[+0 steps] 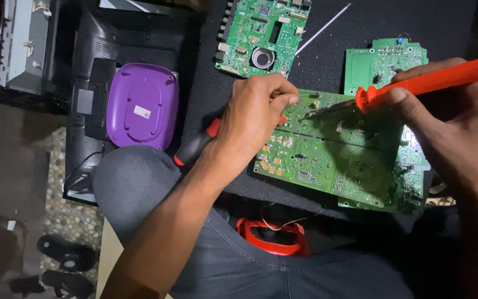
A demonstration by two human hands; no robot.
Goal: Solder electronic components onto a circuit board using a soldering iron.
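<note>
- Right hand [460,127], frame right: fingers closed around an orange plastic-handled soldering iron [424,83].
- Left hand [255,113]: fingers pinched on thin solder wire, gripping a red-and-black-handled tool [195,147].
- Large green circuit board [327,160] lay centre frame on the black bench [206,94].

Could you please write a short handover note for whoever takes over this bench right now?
Left hand: closed on a red-and-black-handled tool, fingertips resting on the near green circuit board.
Right hand: gripping the orange-handled soldering iron, its metal tip on the board's upper edge.
The board lies on a black mat, overlapping a second green board; a third green board sits further back.
Done: cannot tell which joints are finished.
Left: the joint under the tip is in progress.
</note>
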